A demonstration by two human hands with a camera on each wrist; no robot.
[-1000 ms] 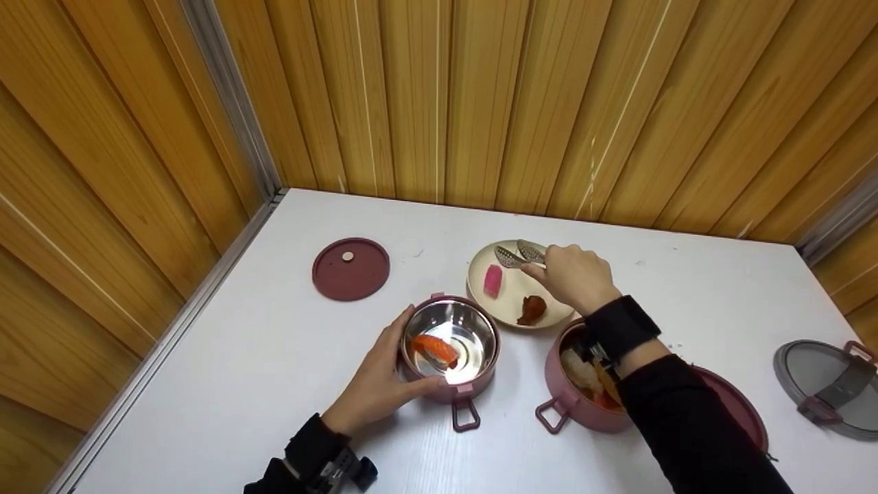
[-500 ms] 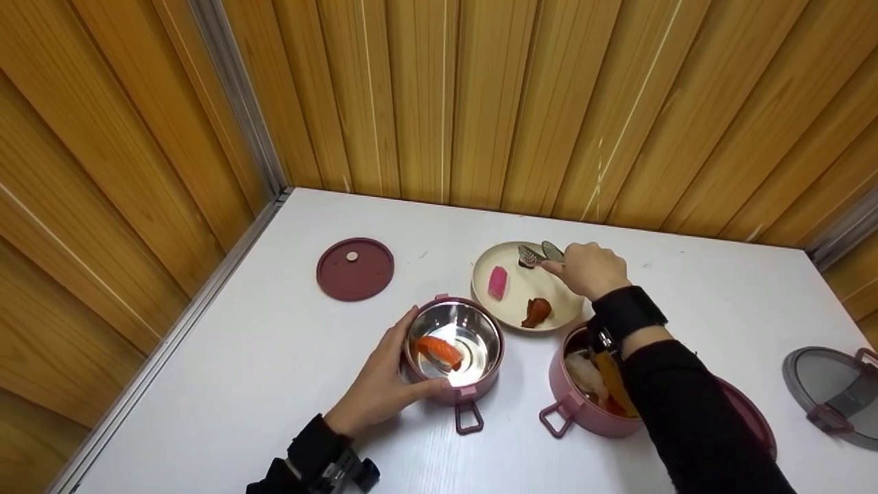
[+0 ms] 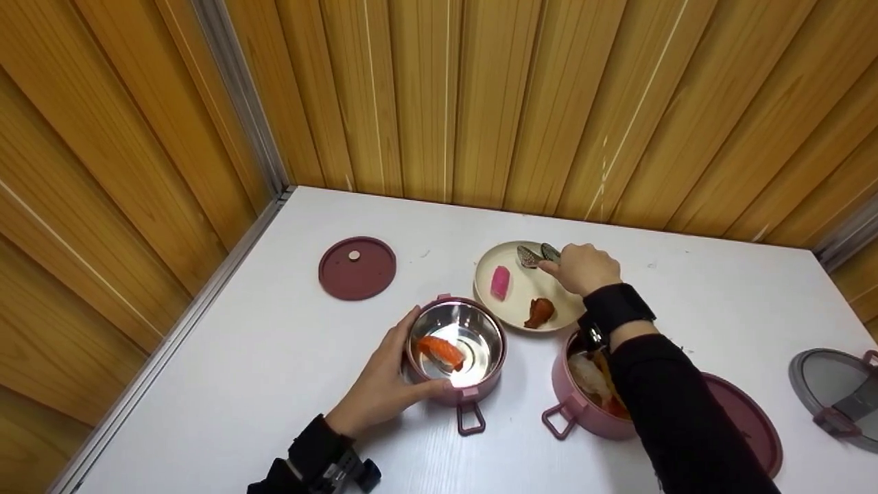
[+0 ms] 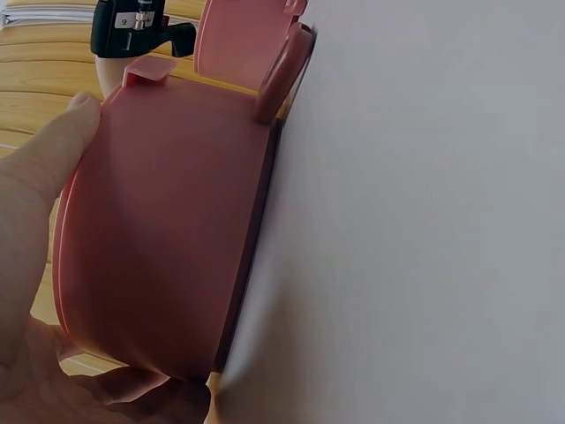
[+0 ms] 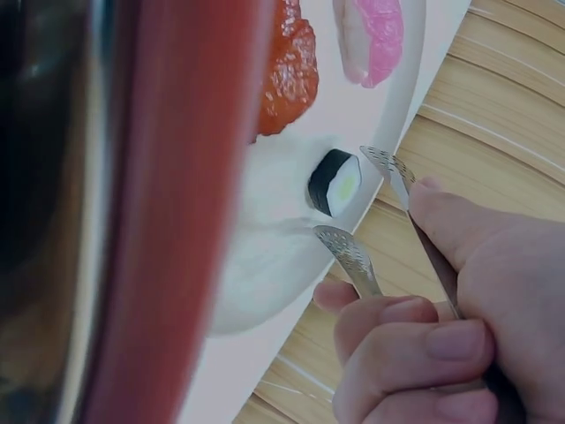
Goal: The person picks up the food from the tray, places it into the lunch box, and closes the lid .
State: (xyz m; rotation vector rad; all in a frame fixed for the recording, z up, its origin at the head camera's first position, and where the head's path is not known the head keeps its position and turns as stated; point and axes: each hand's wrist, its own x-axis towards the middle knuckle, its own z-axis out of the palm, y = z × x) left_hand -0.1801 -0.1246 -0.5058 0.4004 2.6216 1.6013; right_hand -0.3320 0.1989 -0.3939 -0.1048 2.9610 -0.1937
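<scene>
My left hand (image 3: 384,377) grips the side of a small pink pot (image 4: 168,221) with a steel inside, thumb at the front. A piece of salmon sushi (image 3: 441,351) lies in it. Over the cream plate (image 3: 485,302), my right hand (image 3: 586,269) holds metal food tongs (image 5: 351,256) with perforated ends. Their tips are spread, and a small sushi roll (image 5: 335,183) wrapped in black sits close by on the plate, clear of both tips; in the head view it is hidden. A pink sushi piece (image 3: 500,283) and a brown drumstick (image 3: 540,312) share the plate.
A second pink pot (image 3: 583,405) holding several food pieces stands under my right forearm. One dark red lid (image 3: 357,269) lies at the left, another (image 3: 751,425) behind the right sleeve. A grey see-through lid (image 3: 809,384) lies far right. Wooden panels stand behind the table.
My right hand has shifted the tongs to the right over the plate, then slightly back left. My left hand keeps its grip on the pot. The head view has shifted slightly.
</scene>
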